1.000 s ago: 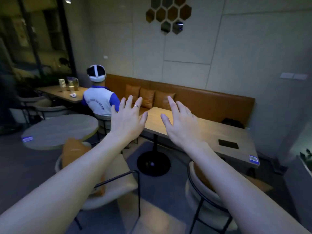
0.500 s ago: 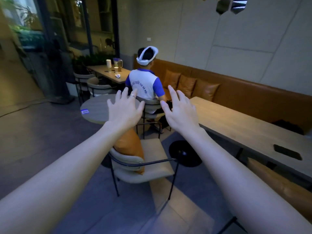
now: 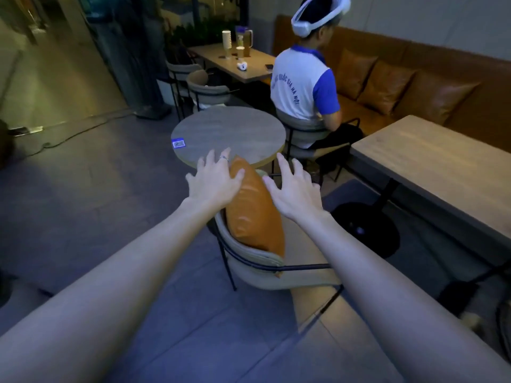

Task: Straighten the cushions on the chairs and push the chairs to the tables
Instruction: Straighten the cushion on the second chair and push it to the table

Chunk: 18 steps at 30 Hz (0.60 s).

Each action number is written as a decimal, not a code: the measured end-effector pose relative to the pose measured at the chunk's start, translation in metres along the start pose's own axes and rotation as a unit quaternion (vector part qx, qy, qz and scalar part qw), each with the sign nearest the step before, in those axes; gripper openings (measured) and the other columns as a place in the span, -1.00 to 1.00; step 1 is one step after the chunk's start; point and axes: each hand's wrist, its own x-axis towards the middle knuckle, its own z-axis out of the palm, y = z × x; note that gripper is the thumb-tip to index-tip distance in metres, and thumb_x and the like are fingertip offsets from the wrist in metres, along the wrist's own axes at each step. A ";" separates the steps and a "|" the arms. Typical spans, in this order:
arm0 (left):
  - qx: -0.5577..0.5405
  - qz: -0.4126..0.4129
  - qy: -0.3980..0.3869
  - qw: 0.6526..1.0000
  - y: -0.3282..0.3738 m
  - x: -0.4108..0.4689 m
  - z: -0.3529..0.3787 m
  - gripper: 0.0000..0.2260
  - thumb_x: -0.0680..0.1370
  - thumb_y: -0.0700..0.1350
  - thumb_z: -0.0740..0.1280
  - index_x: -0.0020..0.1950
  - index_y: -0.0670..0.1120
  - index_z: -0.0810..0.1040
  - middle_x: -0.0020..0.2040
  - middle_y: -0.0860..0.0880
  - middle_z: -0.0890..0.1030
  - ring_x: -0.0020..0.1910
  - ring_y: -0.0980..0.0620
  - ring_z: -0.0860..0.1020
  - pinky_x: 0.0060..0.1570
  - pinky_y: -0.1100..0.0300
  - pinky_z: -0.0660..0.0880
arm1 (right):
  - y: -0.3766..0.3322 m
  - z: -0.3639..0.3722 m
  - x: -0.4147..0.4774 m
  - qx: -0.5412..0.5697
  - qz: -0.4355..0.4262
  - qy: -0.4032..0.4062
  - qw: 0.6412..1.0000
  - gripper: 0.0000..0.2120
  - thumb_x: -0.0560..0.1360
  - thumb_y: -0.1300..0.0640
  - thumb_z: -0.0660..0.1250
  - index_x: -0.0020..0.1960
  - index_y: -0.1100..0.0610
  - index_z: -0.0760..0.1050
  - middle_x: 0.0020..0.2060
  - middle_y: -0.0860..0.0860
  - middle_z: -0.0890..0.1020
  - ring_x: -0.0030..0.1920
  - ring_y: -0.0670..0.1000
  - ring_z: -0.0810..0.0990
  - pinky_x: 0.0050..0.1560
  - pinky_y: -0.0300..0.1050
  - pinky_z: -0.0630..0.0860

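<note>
Both arms stretched fwd, bare forearms near parallel. Left hand (image 3: 214, 181) palm down, fingers spread, ring on one finger, thumb angled inward to the right. Right hand (image 3: 294, 189) also palm down, fingers splayed & slightly curled. Hands apart, neither gripping anything.

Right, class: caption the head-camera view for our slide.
Both open hands, left hand and right hand, reach for the orange cushion on the chair.

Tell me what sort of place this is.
Probably a cafe or small restaurant: a long padded wall bench with cushions, several small tables such as the round table, and a stack of paper cups beside a jug.
</note>
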 end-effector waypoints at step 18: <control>-0.166 -0.189 -0.238 0.938 -0.071 0.203 0.187 0.00 0.42 0.34 0.44 0.66 -0.07 0.04 0.59 -0.20 0.27 0.54 -0.25 0.28 0.45 -0.12 0.31 | 0.008 0.187 0.145 0.028 0.129 -0.244 0.961 0.00 0.51 -0.45 0.28 0.70 -0.17 -0.22 0.72 0.12 -0.10 0.63 0.34 0.13 0.47 0.38 0.28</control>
